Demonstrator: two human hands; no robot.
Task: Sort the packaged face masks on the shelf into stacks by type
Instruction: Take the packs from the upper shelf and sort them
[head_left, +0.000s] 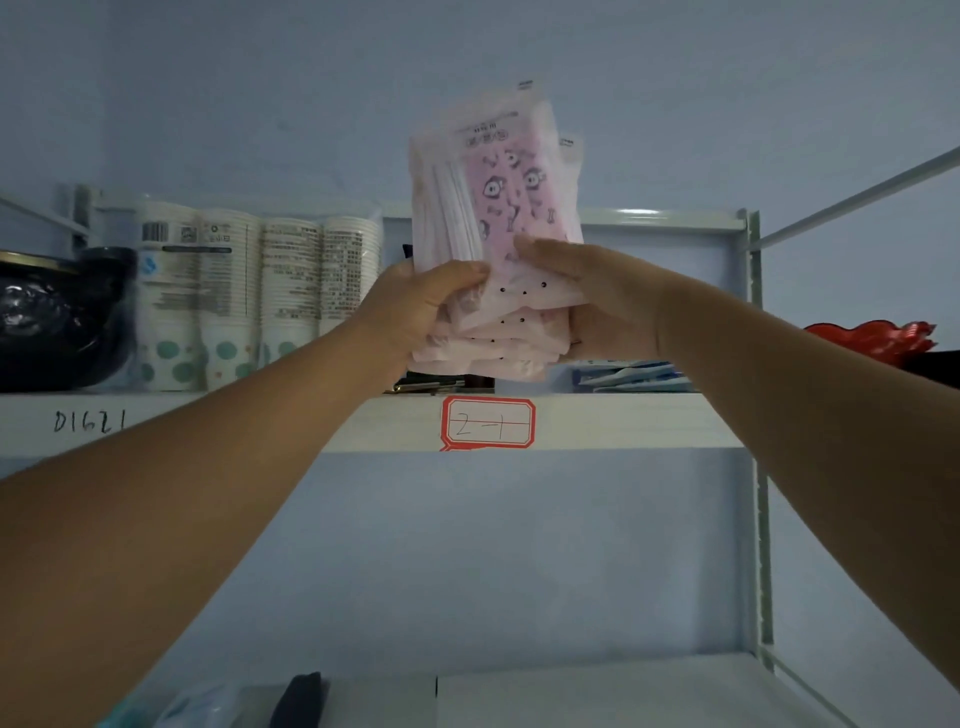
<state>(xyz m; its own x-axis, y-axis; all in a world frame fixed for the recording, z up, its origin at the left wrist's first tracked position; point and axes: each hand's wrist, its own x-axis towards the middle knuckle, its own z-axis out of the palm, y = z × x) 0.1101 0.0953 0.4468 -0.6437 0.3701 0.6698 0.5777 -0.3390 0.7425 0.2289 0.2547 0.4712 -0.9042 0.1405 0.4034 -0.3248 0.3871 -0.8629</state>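
Note:
A bundle of several pink packaged face masks (498, 197) with a cartoon print stands upright in front of the upper shelf (623, 421). My left hand (421, 306) grips its lower left edge, thumb across the front. My right hand (587, 296) grips the lower right side, fingers on the front pack. More pink packs fan out below between both hands. A low pile of blue-and-white mask packs (634, 376) lies on the shelf behind my right wrist. Dark packs (431, 384) lie on the shelf under the bundle, mostly hidden.
Sleeves of stacked paper cups (254, 296) stand on the shelf at left, beside a black bag (52, 322). Red foil items (878, 338) sit at far right. A red-framed label (488, 422) marks the shelf edge. On the lower shelf lie a dark object (298, 699) and bluish packaging (197, 709).

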